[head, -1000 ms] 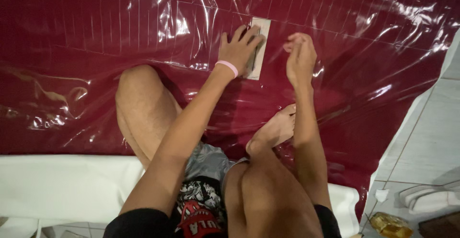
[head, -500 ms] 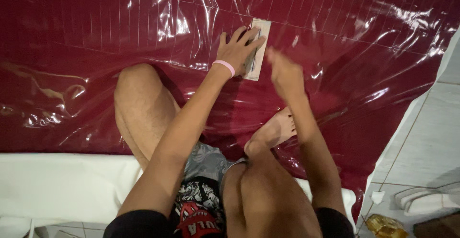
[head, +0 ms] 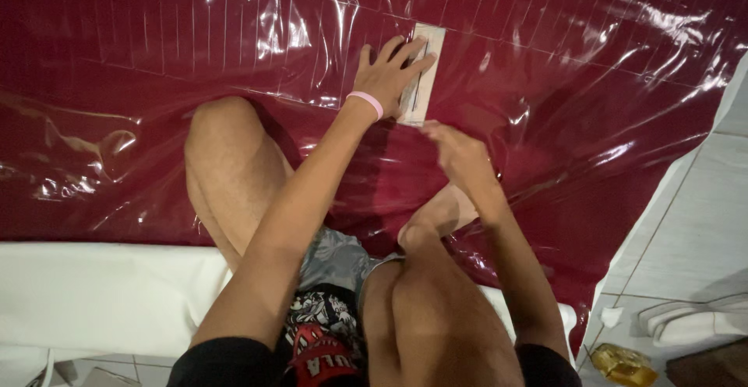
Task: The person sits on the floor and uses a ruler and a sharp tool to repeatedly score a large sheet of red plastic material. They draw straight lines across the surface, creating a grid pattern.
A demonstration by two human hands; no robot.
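Observation:
A large dark red glossy sheet, creased and marked with thin pale lines, covers the floor in front of me. A small white rectangular card lies on it. My left hand, with a pink wristband, rests flat on the card with its fingers spread. My right hand hovers just below the card's near end. It is blurred and its fingers look curled, so I cannot tell whether it holds anything. My bare knees and one foot rest on the sheet.
A white padded surface lies along the sheet's near edge at the left. Pale floor tiles show at the right, with a white folded item and a small golden object at the bottom right.
My right hand has drawn back from beside the card's right edge toward my body. My left hand has stayed on the card.

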